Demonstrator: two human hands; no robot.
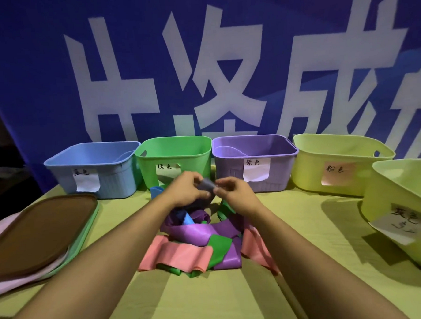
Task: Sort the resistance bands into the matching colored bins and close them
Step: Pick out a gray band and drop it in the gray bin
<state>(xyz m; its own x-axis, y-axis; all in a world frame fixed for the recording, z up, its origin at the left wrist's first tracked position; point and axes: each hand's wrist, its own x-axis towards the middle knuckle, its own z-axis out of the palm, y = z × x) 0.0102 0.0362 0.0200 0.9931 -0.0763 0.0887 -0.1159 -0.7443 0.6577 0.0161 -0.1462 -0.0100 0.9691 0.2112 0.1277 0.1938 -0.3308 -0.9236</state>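
hands (207,187) pinch grey band (208,184); labels perhaps handwritten.

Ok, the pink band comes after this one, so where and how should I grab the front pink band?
Probably pinch the pink band along its bare left end, coming from above on the near-left. That part lies flat on the table uncovered; its right end runs under the green band and purple band.
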